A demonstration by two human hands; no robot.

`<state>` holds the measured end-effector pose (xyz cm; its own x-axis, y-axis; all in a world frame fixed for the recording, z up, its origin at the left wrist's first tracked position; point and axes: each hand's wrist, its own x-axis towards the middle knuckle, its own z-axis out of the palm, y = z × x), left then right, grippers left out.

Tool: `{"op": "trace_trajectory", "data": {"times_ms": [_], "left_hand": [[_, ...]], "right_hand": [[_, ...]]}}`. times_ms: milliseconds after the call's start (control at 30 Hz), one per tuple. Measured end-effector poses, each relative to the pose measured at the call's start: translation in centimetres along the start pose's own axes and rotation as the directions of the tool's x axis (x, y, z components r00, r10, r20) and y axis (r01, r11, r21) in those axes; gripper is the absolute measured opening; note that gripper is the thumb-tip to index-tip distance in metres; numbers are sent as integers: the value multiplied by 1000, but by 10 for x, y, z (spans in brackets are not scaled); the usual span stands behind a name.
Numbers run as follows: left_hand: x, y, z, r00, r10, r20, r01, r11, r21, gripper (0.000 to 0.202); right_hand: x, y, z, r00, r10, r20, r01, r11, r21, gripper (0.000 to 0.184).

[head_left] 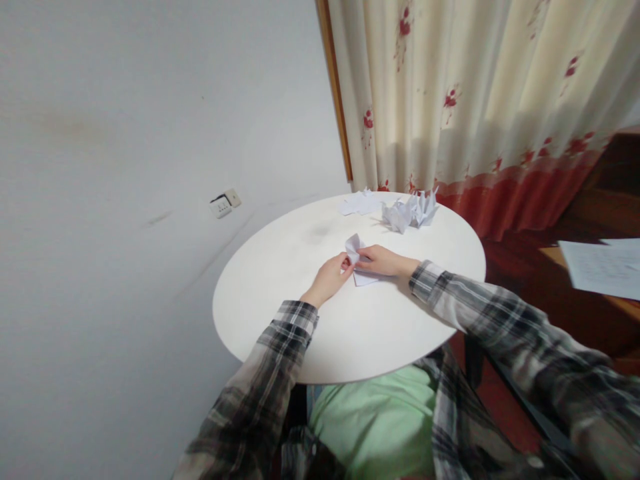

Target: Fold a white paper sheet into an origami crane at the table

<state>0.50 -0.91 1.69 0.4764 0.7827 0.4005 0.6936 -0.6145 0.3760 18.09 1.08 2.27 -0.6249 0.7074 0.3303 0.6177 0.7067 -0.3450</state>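
Observation:
A small piece of white folded paper (356, 253) lies near the middle of a round white table (300, 293). My left hand (330, 277) pinches its left edge with closed fingers. My right hand (383, 261) rests on the paper's right side, fingers pressed down on it. Both arms wear plaid sleeves.
Several folded white paper figures (410, 212) and flat paper pieces (360, 202) sit at the table's far edge. A flowered curtain (475, 100) hangs behind. A wooden desk with a sheet of paper (603, 267) stands to the right. A wall is at left.

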Motion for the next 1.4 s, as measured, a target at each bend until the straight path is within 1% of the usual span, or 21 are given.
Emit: {"op": "trace_trajectory", "data": {"times_ms": [133,233,500,633,733,933,1067,1233,1400], "left_hand": [[0,-1,0,1000,13,2,-13,1000,8,19],[0,0,0,1000,12,3,-12,1000,10,18],[0,2,-1,1000,-12,-3,12,1000,-7,14],[-1,2,-1,1000,-27,-15,27,999,-22,14],[-1,1,0,999,-38,-25,38,999,-30,14],[-1,-1,0,999,-44,-26,43,999,-23,17],[-1,-1,0,998,-63,-23,62,998,-17,20],[-1,0,-1,997,-67,-27,67,998,-10,22],[-1,0,-1,998,-54,-29,55,998,18,23]], "right_hand": [[-1,1,0,1000,-15,-7,16,1000,19,29],[0,0,0,1000,-6,-16,6,1000,-1,28],[0,-2,0,993,101,-52,-107,986,-126,28],[0,-3,-1,988,138,-73,-147,977,-151,27],[-1,-5,-2,986,143,-83,-154,977,-148,27],[-1,-6,-2,988,113,-107,-127,983,-131,26],[-1,-6,-2,984,142,-107,-152,984,-94,26],[-2,-4,-1,973,164,-163,-170,985,-25,22],[0,1,1,968,123,-219,-125,992,3,16]]}}
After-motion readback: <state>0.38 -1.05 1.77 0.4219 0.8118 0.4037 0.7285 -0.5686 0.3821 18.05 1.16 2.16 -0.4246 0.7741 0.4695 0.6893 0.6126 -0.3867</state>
